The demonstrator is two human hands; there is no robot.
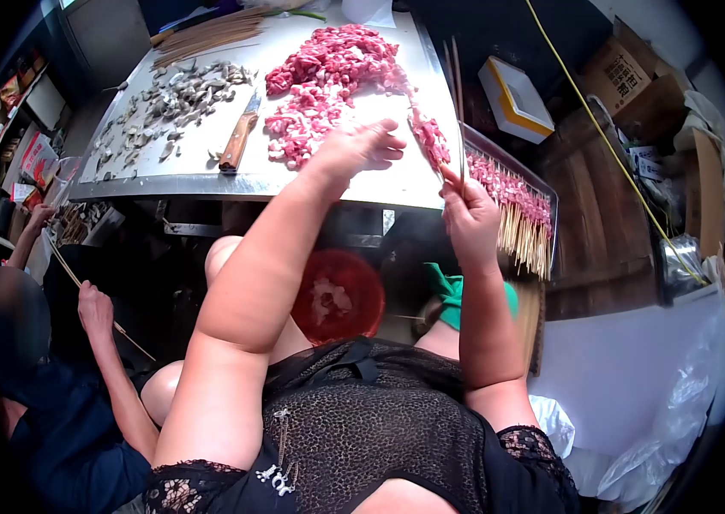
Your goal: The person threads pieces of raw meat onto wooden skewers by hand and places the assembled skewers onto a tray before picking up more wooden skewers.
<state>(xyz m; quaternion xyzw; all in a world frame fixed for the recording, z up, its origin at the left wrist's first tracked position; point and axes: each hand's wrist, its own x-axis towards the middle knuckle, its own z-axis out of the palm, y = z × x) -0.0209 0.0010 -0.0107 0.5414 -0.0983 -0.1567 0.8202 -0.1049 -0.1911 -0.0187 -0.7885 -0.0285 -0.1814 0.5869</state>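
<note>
My right hand point(470, 218) is closed around several thin wooden skewers at the table's right edge. Chunks of pink meat are threaded on a skewer point(429, 139) in its grip, while bare skewers point(458, 81) point up beside it. Over the front of the white table, my left hand point(358, 152) has its fingers stretched to the right, apart, with nothing visible in them. Just beyond it lies a large heap of cut pink and white meat point(337, 68). A wooden-handled knife point(238, 141) rests left of that heap.
Grey pieces point(195, 90) and a bundle of bare skewers point(208, 36) lie on the table's left half. To the right, a metal tray point(556, 224) holds many meat skewers point(517, 193). Below is a red basin point(341, 291). A co-worker's hand point(95, 308) holds a stick at left.
</note>
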